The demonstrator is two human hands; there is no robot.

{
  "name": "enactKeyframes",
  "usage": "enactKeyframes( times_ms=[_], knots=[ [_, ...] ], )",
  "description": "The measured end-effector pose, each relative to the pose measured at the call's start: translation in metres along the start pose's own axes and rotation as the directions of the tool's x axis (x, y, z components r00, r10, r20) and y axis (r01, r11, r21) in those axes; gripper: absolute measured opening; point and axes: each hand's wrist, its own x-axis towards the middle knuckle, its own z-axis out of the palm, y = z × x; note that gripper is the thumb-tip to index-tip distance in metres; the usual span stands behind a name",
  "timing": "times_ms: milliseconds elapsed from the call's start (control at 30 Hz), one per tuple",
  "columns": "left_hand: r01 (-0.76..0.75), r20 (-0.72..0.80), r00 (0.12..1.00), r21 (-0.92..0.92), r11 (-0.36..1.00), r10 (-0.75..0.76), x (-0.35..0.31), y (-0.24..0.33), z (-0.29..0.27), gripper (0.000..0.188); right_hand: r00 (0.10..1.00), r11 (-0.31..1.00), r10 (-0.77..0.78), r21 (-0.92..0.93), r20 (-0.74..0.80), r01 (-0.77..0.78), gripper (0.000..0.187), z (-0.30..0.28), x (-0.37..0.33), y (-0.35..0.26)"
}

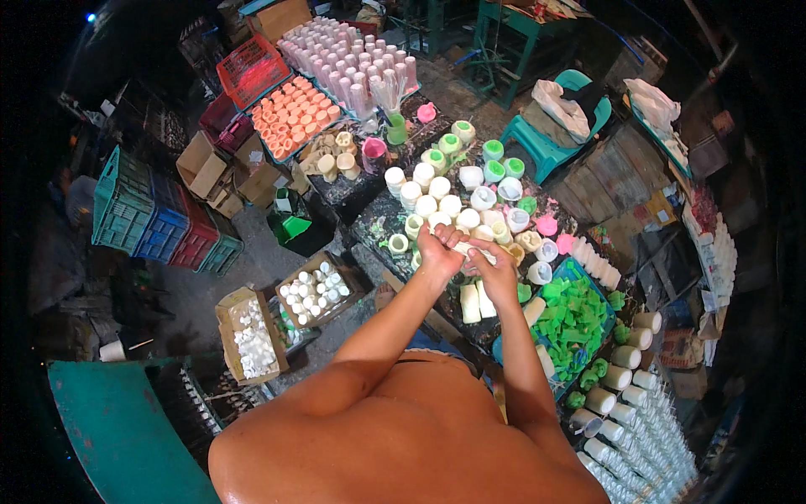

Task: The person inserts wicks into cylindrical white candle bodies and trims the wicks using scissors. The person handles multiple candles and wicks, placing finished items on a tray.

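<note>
My left hand [440, 251] and my right hand [495, 270] meet over the worktable, both closed around a small cream-white piece [464, 249]. The fingers cover most of it, so its exact kind is hidden. Just beyond the hands stand several cream cylindrical moulds [426, 207], some hollow at the top. Others farther back carry bright green material [449, 144] in their mouths. White cups [483, 198] stand among them. Two pale cream blocks [470, 304] lie side by side below my hands. Pink lumps [546, 224] rest to the right.
Right of my forearm, a tray [606, 296] holds green scraps [571, 323]. Rows of white cylinders [625, 357] stand beyond it. Left on the floor are cartons of white pieces [252, 336] and stacked crates [159, 206]. Far back are orange pieces [294, 116], pink-white cylinders [353, 63] and a teal chair [554, 139].
</note>
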Motion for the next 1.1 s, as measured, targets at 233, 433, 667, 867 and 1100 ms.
enactKeyframes(
  times_ms=[233,433,667,867,1100],
  knots=[
    [0.11,0.168,0.981,-0.06,0.992,-0.099,0.072,0.076,0.003,0.043,0.963,0.974,-0.207,-0.13,-0.171,0.187,0.031,0.08,0.064,-0.011],
    [-0.277,0.297,0.945,0.508,0.816,0.136,0.145,0.142,-0.012,0.027,0.965,0.897,-0.263,-0.369,0.003,0.245,0.028,0.129,0.142,-0.038],
    [0.01,-0.131,0.991,-0.138,0.99,-0.028,0.178,0.196,0.1,0.039,0.993,0.964,-0.08,-0.258,-0.085,0.055,0.029,0.169,0.229,-0.049],
    [-0.067,-0.266,0.963,-0.12,0.991,0.033,0.233,0.209,0.135,0.034,0.984,0.916,-0.162,-0.381,-0.067,0.125,0.033,0.18,0.285,-0.054],
    [-0.015,-0.245,0.969,-0.17,0.985,-0.028,0.258,0.227,0.114,0.036,1.0,0.768,-0.022,-0.641,0.01,0.023,0.027,0.198,0.305,-0.073]
  ],
)
